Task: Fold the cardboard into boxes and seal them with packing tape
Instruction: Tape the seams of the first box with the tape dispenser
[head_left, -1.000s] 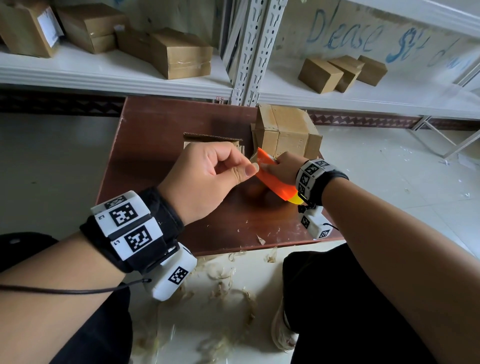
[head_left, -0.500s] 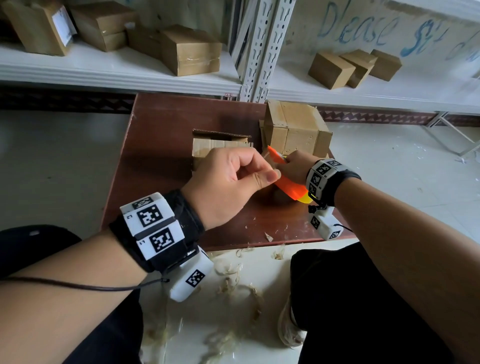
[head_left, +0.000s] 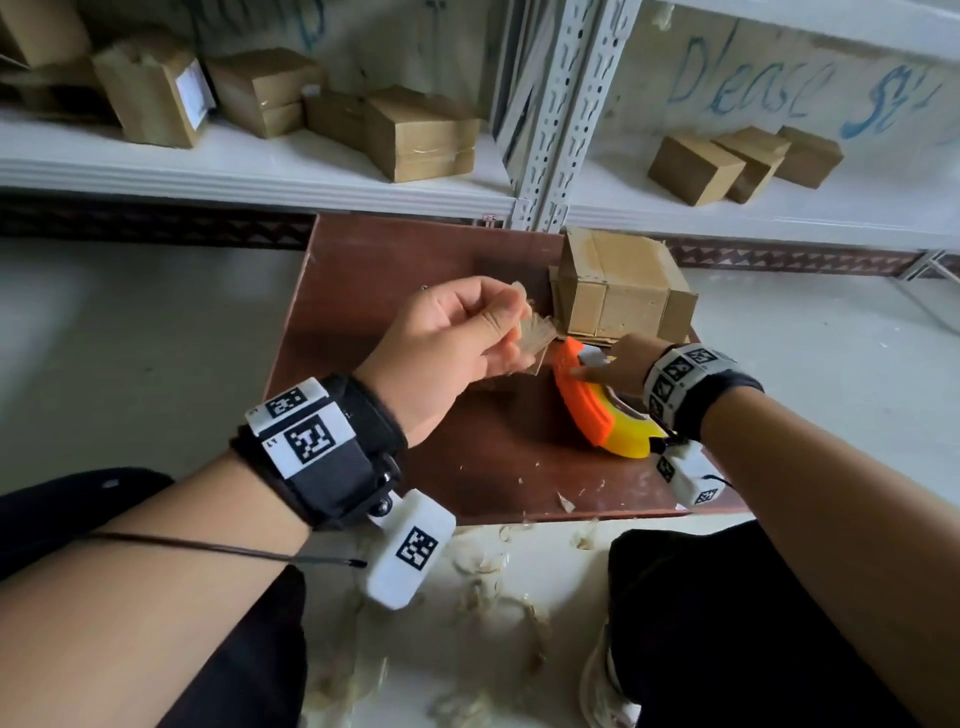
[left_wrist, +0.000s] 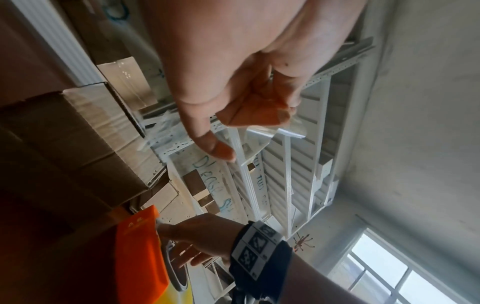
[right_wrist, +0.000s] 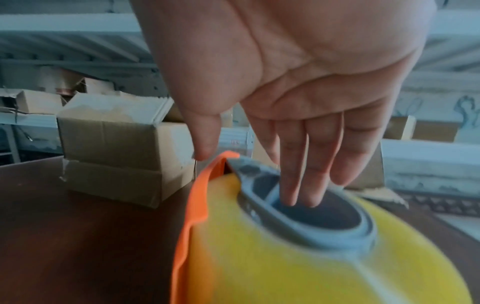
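Your left hand (head_left: 447, 343) hides most of the flat cardboard (head_left: 537, 364) beneath it, and the right wrist view blurs the tape dispenser (right_wrist: 272, 246). That left hand pinches a clear strip of tape (left_wrist: 262, 131) between thumb and fingers. Your right hand (head_left: 621, 358) is loose, its straight fingers (right_wrist: 303, 164) dipping into the dispenser's core. The box (head_left: 621, 291) sits just beyond both hands.
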